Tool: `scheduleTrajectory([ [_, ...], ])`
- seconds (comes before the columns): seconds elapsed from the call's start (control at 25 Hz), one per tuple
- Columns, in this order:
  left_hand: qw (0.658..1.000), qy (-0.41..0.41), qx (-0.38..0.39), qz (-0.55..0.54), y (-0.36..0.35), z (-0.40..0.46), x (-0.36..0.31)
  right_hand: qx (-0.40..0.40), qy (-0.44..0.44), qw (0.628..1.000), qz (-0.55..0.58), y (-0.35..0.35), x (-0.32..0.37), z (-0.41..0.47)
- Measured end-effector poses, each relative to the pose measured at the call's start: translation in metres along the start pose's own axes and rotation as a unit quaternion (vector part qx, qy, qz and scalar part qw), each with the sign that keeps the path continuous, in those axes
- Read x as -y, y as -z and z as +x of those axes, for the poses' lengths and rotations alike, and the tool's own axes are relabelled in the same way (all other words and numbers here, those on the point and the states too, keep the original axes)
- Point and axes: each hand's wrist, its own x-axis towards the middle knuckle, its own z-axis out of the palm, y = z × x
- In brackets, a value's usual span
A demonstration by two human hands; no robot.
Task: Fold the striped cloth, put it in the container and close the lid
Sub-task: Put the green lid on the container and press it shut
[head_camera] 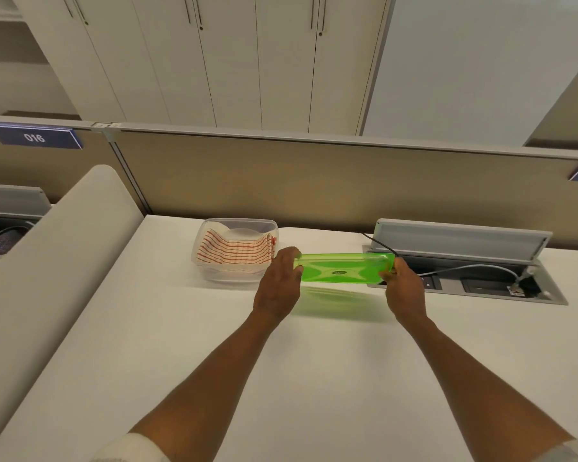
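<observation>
A clear plastic container [205, 241] stands on the white desk near the back. The red-and-white striped cloth [235, 251] lies folded inside it, with the container's top uncovered. Just right of the container, a translucent green lid [342, 267] is held a little above the desk, casting a green shadow below it. My left hand [278, 285] grips the lid's left end and my right hand [401, 284] grips its right end. The lid's left edge is close to the container's right rim.
An open cable hatch [474, 281] with a raised grey flap, sockets and cables sits in the desk at the right, right behind the lid. A tan partition wall [314, 181] runs along the back. A white padded divider [57, 261] borders the desk's left side.
</observation>
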Motion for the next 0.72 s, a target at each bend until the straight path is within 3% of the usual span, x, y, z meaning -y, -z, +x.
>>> scheduleTrajectory([
  [0.08, 0.997, 0.061, 0.005, -0.056, 0.004, -0.002, -0.002, -0.004, -0.010, 1.000, 0.017, 0.008, 0.005, -0.002],
  [0.32, 0.991, 0.070, -0.059, -0.101, 0.018, -0.002, -0.009, -0.018, 0.017, 0.999, 0.037, 0.012, 0.033, -0.007],
  [0.72, 0.987, 0.102, -0.113, -0.046, 0.066, -0.006, 0.033, 0.009, 0.035, 0.996, 0.085, -0.045, 0.091, -0.011],
])
